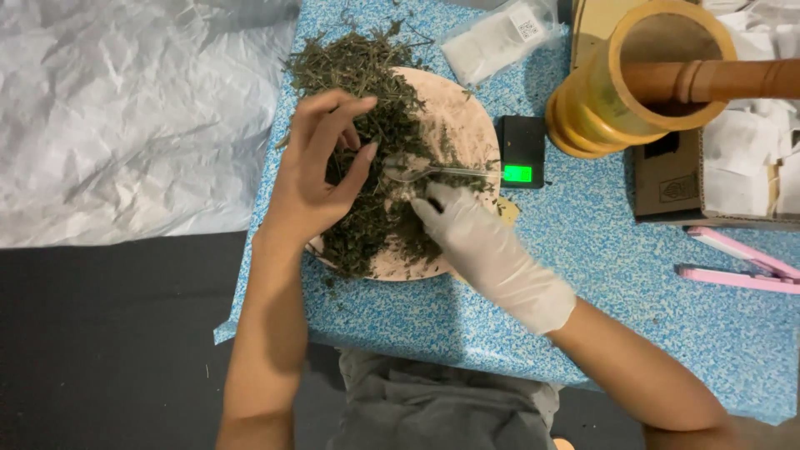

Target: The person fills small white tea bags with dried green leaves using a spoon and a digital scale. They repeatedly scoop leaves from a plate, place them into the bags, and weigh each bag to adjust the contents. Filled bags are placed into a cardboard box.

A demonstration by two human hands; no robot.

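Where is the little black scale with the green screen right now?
The black scale sits on the blue speckled table, just right of the plate of dried herbs and left of the wooden mortar.

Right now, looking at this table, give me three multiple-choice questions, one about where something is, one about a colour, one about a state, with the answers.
1. Where does the small black scale sit?
A. just right of the plate
B. on the grey sheet
C. inside the mortar

2. What colour is the sealing clip at the table's right edge?
A. green
B. pink
C. black

3. How are the two hands covered?
A. both gloved
B. both bare
C. the right hand wears a white glove, the left hand is bare

Answers:
1. A, the scale lies on the blue speckled tabletop beside the plate's right rim.
2. B, both of its long arms are pink.
3. C, the gloved hand holds a metal spoon over the dried herbs; the bare one pinches into the pile.
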